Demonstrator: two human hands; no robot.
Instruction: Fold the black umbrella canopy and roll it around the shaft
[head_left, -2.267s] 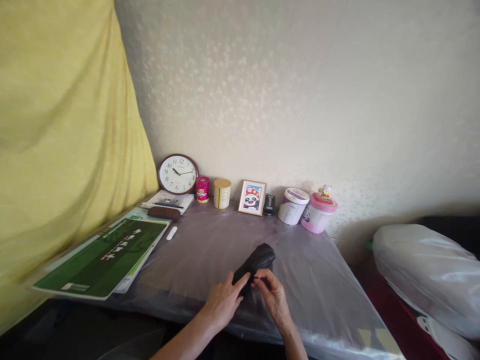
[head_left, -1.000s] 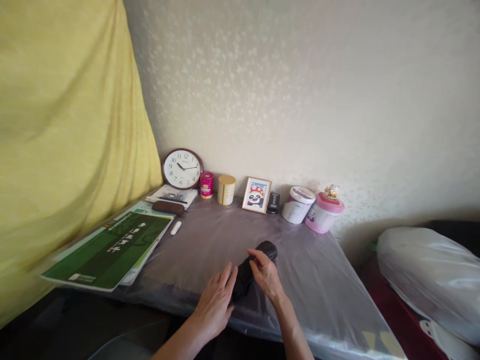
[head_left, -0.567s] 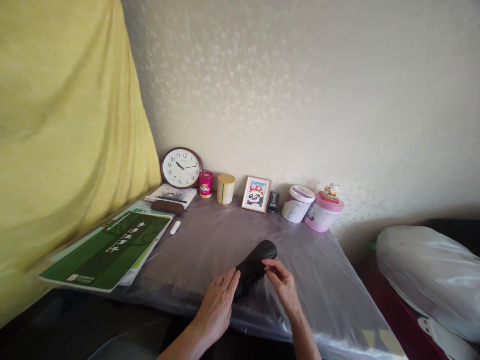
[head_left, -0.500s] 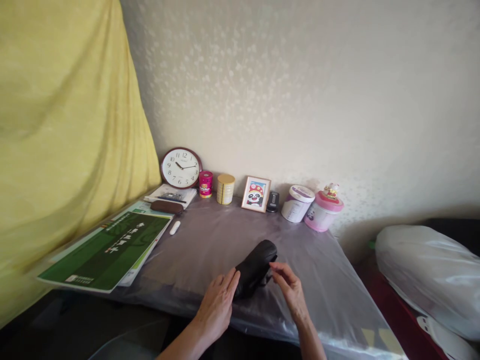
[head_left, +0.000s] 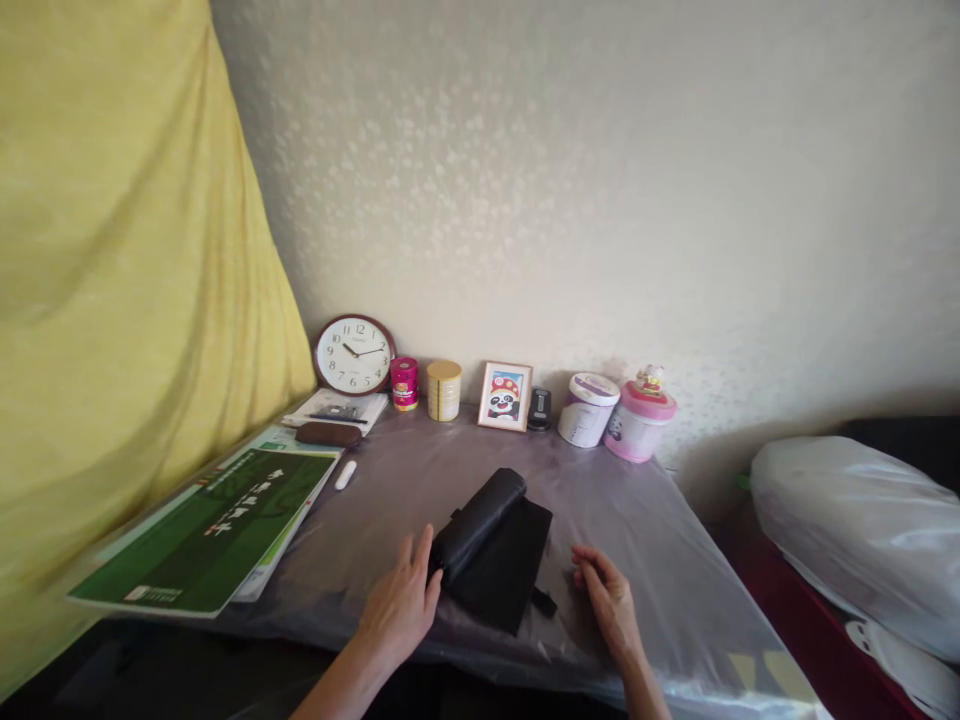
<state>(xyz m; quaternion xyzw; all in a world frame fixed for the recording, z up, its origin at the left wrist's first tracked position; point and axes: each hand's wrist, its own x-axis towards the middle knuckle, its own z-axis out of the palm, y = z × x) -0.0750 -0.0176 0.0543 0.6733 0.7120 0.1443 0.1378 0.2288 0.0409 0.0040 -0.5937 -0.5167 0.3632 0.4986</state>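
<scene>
A black roll-up pouch (head_left: 484, 520) lies on the table, partly unrolled. Its thick rolled part slants up and away, and a flat flap (head_left: 501, 575) spreads to the right with a short strap (head_left: 544, 602) at its edge. My left hand (head_left: 401, 600) is at the near left end of the roll, fingers stretched out and apparently touching it; whether it presses there I cannot tell. To the right of the flap, clear of the pouch, hovers my right hand (head_left: 606, 600), its fingers loosely bent and nothing visible in them.
The table (head_left: 405, 510) has a shiny plastic cover. Green booklets (head_left: 217, 530), a brown case (head_left: 328, 433) and a small white object (head_left: 346, 475) lie left. A clock (head_left: 355, 355), tins, a panda picture (head_left: 505, 397) and tubs (head_left: 589, 410) line the wall.
The black pouch has partly unrolled; its flap now lies flat to the right. My right hand has let go and moved right. My left hand has shifted left with the roll.
</scene>
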